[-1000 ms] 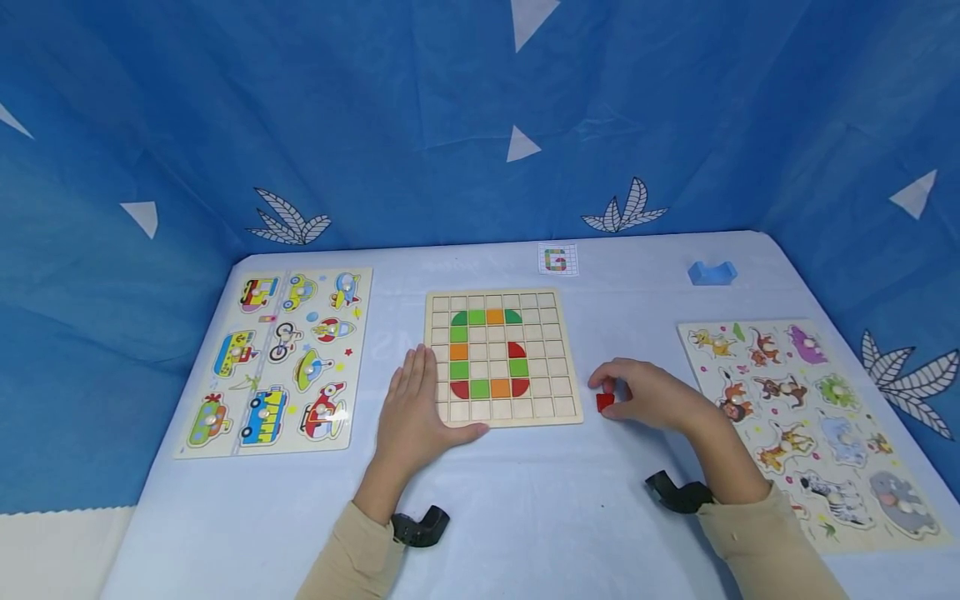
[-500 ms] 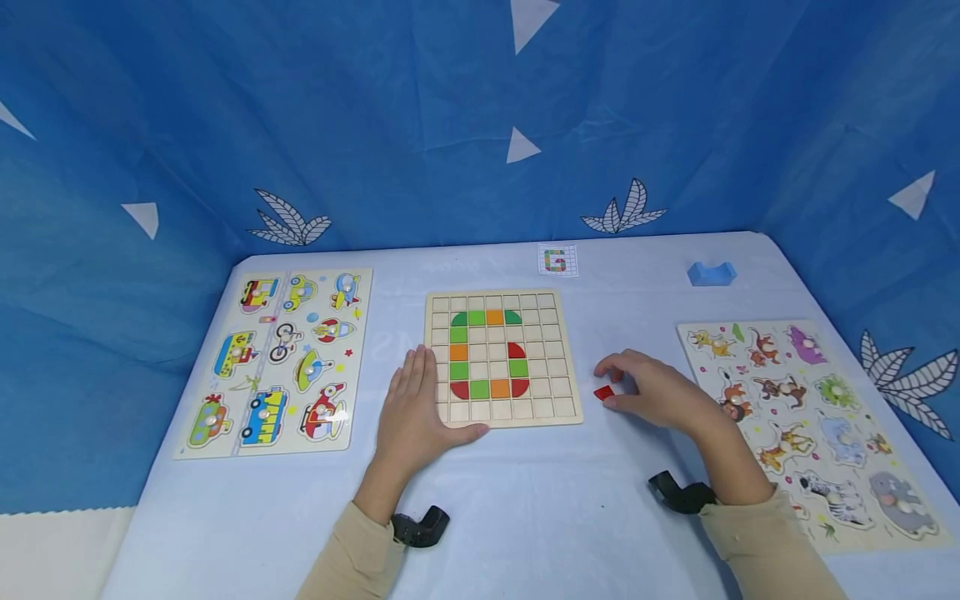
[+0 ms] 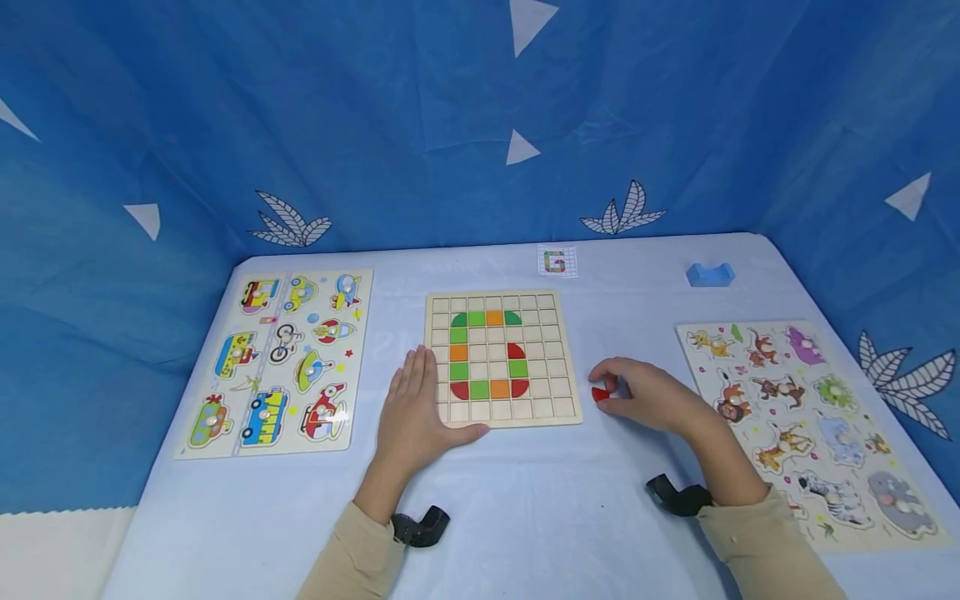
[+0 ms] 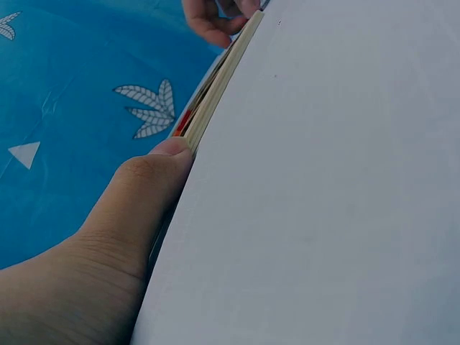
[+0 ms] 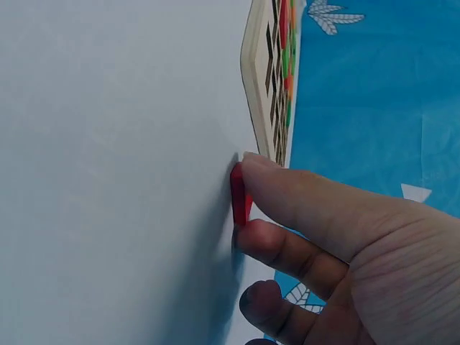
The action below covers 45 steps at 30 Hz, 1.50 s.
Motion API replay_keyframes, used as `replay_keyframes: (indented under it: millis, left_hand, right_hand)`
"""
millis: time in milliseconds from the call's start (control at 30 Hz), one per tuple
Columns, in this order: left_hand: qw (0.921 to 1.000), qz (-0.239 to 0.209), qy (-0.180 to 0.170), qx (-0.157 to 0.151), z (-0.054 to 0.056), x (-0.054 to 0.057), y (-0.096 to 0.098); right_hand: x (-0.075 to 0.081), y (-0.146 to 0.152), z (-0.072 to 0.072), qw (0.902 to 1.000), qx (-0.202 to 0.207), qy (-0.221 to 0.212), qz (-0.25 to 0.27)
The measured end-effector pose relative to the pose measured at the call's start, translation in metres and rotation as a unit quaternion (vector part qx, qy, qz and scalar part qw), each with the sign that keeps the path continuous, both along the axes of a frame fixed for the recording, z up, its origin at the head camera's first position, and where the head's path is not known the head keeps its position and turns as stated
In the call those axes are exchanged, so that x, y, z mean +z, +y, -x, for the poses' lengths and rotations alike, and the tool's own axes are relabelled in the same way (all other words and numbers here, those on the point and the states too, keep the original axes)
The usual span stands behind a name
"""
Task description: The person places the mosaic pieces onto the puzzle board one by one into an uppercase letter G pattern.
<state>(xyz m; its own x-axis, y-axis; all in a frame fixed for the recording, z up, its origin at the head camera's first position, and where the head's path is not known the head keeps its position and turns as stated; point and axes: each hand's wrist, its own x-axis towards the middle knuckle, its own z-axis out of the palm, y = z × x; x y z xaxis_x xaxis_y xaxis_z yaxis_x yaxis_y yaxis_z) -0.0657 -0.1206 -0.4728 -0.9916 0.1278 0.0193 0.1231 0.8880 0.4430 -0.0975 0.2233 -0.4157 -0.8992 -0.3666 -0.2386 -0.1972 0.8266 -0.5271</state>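
Note:
A square wooden grid board [image 3: 551, 369] lies mid-table, with green, orange and red tiles set in a broken ring. My left hand [image 3: 412, 408] lies along its left edge, fingers straight. In the left wrist view the thumb [image 4: 169, 149] touches the board's near edge. Right of the board, my right hand [image 3: 652, 398] pinches a small red tile [image 3: 599, 393] by thumb and finger. The right wrist view shows this red tile [image 5: 240, 194] standing on edge close over the tabletop, its outline partly hidden by the fingertips.
Left stands a vehicle peg puzzle [image 3: 356, 417], and right an animal peg puzzle [image 3: 780, 429] partly under the right forearm. Behind the board are a small pattern card [image 3: 567, 270] and a blue notched block [image 3: 710, 275]. A blue curtain [image 3: 420, 125] hangs along the back.
The red tile has turned between the right hand's fingers and shifted slightly up and left. At half a second ago the fingers were more spread. The left hand has stayed put.

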Motion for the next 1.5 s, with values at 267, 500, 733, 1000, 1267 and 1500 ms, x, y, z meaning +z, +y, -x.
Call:
replay_keyframes:
  millis: [267, 500, 733, 1000, 1267, 1500]
  left_hand:
    - [1.0000, 0.002, -0.004, -0.001, -0.001, 0.001, 0.000]
    - [1.0000, 0.004, -0.002, 0.000, -0.001, 0.001, 0.000]
    - [1.0000, 0.007, -0.002, -0.001, -0.001, 0.000, 0.000]
    - [1.0000, 0.002, 0.000, -0.001, -0.001, 0.001, 0.000]
    - [1.0000, 0.002, -0.004, 0.000, -0.001, 0.000, -0.001]
    - [1.0000, 0.005, -0.007, 0.001, 0.000, 0.000, -0.001]
  right_hand:
    - [0.002, -0.002, 0.000, 0.9996, -0.001, -0.026, -0.005]
    - [0.002, -0.001, 0.000, 0.9995, 0.000, -0.030, 0.003]
    - [0.000, 0.002, 0.001, 0.9993, -0.011, -0.032, 0.014]
    - [-0.001, 0.004, 0.003, 0.9983, -0.023, -0.027, 0.047]
    - [-0.001, -0.013, 0.020, 0.9957, -0.041, 0.009, 0.083]
    - [0.000, -0.055, 0.037, 0.9917, -0.045, 0.019, 0.119]
